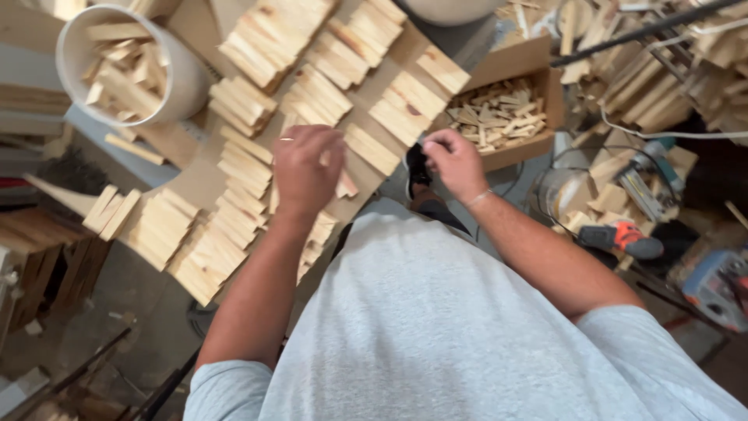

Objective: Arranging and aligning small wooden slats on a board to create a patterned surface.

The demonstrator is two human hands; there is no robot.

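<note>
Left hand (305, 168), fingers curled, rests on the rows of wooden slats (234, 179) fanned across the counter (199, 175) for ready picking; right hand (454, 160) pinches something small, unidentifiable, at the counter's right edge beside a cardboard box (518, 66) of offcuts.

Soft, even indoor light falls across the frame, brightest on the pale wooden blocks (312, 93) in the upper middle, with no harsh glare. The lower left corner sinks into dim shadow. Slight motion blur softens both hands in the middle, and the edges bend with wide-angle distortion.
</note>
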